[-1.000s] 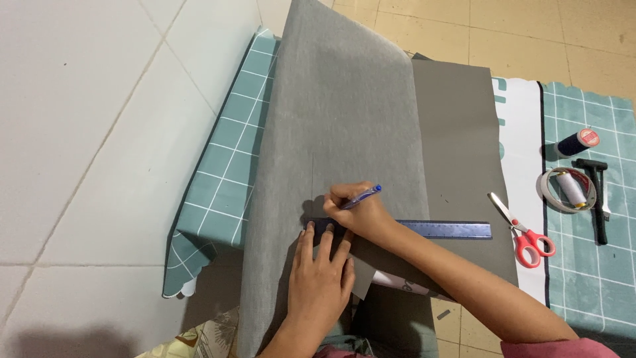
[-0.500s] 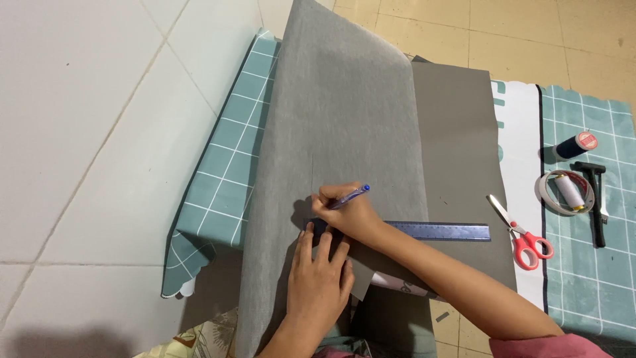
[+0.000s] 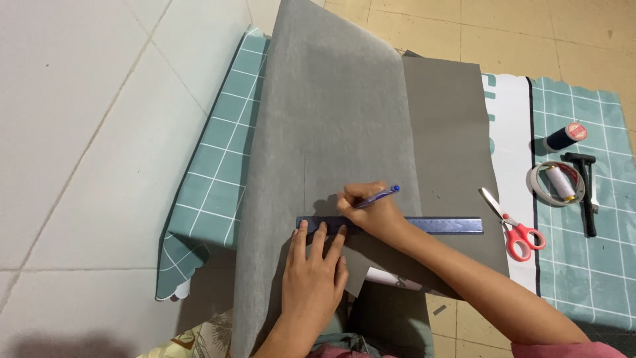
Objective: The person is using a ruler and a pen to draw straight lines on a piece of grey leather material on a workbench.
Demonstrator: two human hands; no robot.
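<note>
At the bottom centre of the frame the left hand (image 3: 311, 275) lies flat and released, fingertips pressing the left end of a blue ruler (image 3: 424, 225) that lies across a grey sheet (image 3: 331, 119). Just above it, in the middle of the frame, the right hand (image 3: 371, 215) grips a blue pen (image 3: 376, 196), its tip on the sheet at the ruler's upper edge. To the right, red-handled scissors (image 3: 513, 225) rest on a darker grey sheet (image 3: 454, 132). Farther right on the teal checked desk (image 3: 218, 172) sit a tape roll (image 3: 555, 183), a dark thread spool (image 3: 564, 136) and a black tool (image 3: 586, 192).
</note>
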